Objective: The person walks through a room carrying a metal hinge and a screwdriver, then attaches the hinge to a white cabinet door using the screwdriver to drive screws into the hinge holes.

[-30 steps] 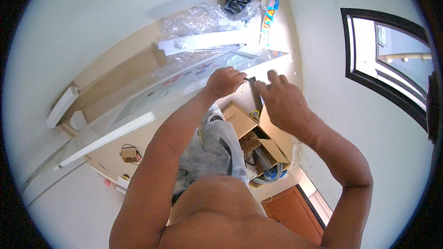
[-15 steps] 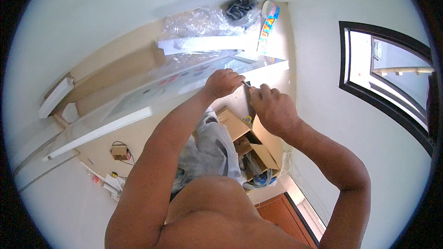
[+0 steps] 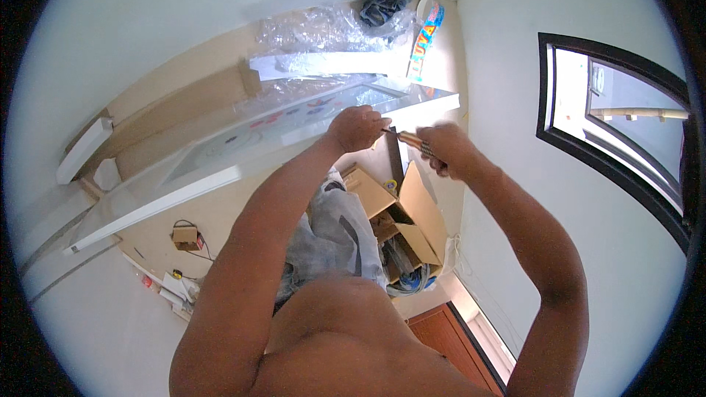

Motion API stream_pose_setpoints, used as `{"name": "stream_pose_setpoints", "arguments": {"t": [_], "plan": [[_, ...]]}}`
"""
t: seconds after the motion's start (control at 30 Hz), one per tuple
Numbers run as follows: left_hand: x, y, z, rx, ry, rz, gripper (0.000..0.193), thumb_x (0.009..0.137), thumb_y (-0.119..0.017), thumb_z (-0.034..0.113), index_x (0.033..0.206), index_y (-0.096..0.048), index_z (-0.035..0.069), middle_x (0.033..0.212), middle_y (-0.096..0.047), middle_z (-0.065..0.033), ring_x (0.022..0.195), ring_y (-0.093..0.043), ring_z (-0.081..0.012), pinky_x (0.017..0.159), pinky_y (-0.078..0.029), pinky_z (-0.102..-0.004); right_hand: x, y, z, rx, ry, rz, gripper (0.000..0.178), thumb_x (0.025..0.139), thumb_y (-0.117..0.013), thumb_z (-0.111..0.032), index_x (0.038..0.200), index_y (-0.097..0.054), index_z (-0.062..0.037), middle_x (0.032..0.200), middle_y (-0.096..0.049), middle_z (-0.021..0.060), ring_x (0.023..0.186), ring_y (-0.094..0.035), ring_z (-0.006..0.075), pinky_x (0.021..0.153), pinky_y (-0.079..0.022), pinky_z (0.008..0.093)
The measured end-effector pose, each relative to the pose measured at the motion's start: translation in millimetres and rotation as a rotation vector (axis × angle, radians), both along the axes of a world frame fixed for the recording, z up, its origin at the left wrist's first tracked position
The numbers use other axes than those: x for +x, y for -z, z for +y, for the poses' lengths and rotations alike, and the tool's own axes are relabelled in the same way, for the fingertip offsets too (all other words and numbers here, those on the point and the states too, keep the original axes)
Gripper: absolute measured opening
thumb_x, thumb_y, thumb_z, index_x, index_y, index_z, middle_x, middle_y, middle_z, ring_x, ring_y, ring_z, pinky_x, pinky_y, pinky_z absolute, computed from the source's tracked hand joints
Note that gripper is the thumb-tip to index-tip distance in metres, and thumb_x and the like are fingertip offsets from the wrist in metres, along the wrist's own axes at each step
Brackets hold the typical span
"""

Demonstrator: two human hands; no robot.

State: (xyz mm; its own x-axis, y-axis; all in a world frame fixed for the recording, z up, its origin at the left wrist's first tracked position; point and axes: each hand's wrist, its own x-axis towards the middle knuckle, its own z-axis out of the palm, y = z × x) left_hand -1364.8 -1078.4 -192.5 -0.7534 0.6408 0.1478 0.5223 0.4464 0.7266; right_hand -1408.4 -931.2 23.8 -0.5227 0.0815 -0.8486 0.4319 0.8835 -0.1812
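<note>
My right hand (image 3: pixel 452 151) is wrapped round the handle of a screwdriver (image 3: pixel 412 139), its thin dark shaft pointing left. Close by the tip is my left hand (image 3: pixel 357 129), its fingers pinched together at the edge of a white-framed panel (image 3: pixel 198 185). Whatever those fingers hold, if anything, is too small to make out. The long panel has a glassy face with red and blue floral patterns and lies slanting across the view. Just below the screwdriver, a dark narrow strip (image 3: pixel 398 154) stands out against the pale floor.
An open cardboard box (image 3: pixel 423 195) with cables and other items sits below my hands, beside a greyish plastic bag (image 3: pixel 334 231). Beyond the panel lie clear plastic wrap (image 3: pixel 316 33), flattened cardboard (image 3: pixel 184 114) and a black bundle (image 3: pixel 383 7). A dark-framed window (image 3: pixel 546 88) is at right.
My right hand has shifted right and turned, so the screwdriver's handle now shows. My left hand stays nearly in place at the panel's edge.
</note>
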Motion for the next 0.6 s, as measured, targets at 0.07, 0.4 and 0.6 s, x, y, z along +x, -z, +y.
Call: {"name": "stream_pose_setpoints", "arguments": {"t": [0.07,0.4,0.6], "plan": [[-4.0,3.9,-2.1,-0.007,-0.036,0.017,0.023,0.087,-0.063,0.029,0.104,-0.067,0.014,0.082,-0.065,-0.004,0.083,-0.065,-0.0243,0.074,-0.055,-0.0372,1.3,0.7,3.9,0.108,0.13,0.018,0.042,0.094,-0.055,-0.035,0.083,-0.057,0.0046,0.068,-0.061,0.0183,0.067,-0.064,0.025,0.061,-0.05,0.0412],[-14.1,1.9,-3.3,-0.025,-0.029,0.108,0.023,0.09,-0.061,0.034,0.101,-0.069,0.015,0.077,-0.065,-0.0035,0.076,-0.065,-0.0224,0.067,-0.054,-0.0357,23.9,-43.0,16.7,0.051,-0.103,0.261,0.039,0.097,-0.057,-0.03,0.11,-0.055,0.0065,0.088,-0.066,0.0261,0.084,-0.068,0.0349,0.072,-0.052,0.0433],[-12.9,10.1,1.4,-0.07,-0.051,0.093,0.022,0.087,-0.065,0.037,0.1,-0.07,0.02,0.083,-0.068,-0.0013,0.078,-0.066,-0.0193,0.072,-0.055,-0.0328,63.7,-15.2,50.9,-0.547,0.706,0.376,0.038,0.09,-0.065,-0.021,0.118,-0.057,0.0023,0.093,-0.062,0.007,0.083,-0.062,0.0155,0.072,-0.05,0.0315]]}}
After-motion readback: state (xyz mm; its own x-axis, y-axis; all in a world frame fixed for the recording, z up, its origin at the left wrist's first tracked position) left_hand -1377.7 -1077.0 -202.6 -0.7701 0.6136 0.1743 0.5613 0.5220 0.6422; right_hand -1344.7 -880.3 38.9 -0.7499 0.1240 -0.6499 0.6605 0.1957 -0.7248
